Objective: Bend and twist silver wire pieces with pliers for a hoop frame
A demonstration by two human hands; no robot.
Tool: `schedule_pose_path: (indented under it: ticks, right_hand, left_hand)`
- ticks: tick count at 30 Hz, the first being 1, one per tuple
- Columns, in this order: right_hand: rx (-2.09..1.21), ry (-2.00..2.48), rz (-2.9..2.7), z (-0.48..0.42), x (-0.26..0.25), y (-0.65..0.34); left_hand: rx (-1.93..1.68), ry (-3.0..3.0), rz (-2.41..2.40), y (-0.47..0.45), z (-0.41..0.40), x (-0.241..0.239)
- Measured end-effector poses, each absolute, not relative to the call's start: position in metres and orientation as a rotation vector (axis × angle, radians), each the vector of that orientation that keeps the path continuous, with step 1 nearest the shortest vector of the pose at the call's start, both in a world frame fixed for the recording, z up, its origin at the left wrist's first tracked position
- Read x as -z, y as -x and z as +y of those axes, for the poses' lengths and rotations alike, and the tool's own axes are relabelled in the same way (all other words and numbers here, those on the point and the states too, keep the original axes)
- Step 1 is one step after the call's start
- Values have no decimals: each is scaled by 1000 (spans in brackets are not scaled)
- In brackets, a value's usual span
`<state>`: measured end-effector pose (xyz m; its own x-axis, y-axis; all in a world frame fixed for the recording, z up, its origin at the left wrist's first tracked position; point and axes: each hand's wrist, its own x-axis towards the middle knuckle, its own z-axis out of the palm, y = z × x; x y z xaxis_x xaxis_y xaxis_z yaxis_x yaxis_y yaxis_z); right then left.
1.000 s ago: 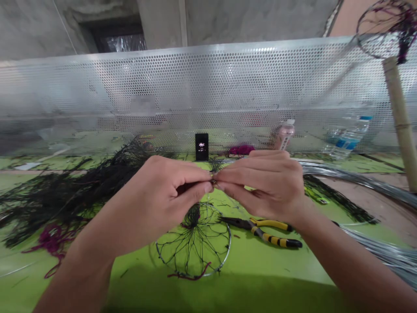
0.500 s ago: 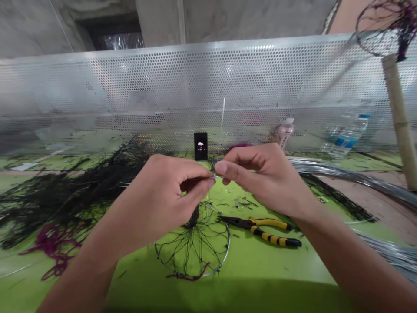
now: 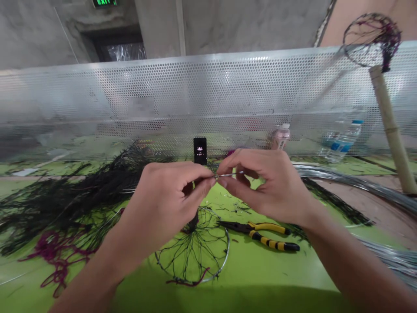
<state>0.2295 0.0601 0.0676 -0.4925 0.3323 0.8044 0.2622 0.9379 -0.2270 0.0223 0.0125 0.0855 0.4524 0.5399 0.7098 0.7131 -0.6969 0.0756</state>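
Over the green table, my left hand (image 3: 171,191) is closed in a pinch on a thin metal wire (image 3: 233,174). My right hand (image 3: 265,184) pinches the same wire just to the right, thumb and forefinger almost touching the left fingertips. The wire's free end runs level across the right fingers. Below the hands lies a wire hoop with dark netting (image 3: 193,252), partly covered by the left hand, with a dark red string at its near rim. Beside it rest long-nose pliers (image 3: 252,230) with yellow-and-black handles, their jaws slightly apart.
Black netting (image 3: 81,191) is heaped at left, near tangled magenta yarn (image 3: 52,248). Coiled metal wire (image 3: 345,174) lies at right. Behind stand a small black device (image 3: 200,150), two bottles, a perforated metal panel (image 3: 195,95) and a bamboo post (image 3: 391,126) topped by a netted hoop.
The wire's free end, upright before, now lies level to the right across my right fingers. My right fingers have shifted their pinch. The view has tilted up slightly.
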Motion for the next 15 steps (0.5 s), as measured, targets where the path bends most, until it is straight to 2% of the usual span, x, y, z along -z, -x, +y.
schedule_pose_path:
  ticks: [5,10,15]
  right_hand:
    - [9,371,-2075,65,-64,-228]
    - [36,418,-2088,62,-65,-228]
    - [-274,589,-2015,58,-67,-223]
  left_hand:
    - [1049,2373,-968,-22,19,-81]
    - [808,2189,-796,-22,22,-74]
    - [707,2102,-729,-23,27,-68]
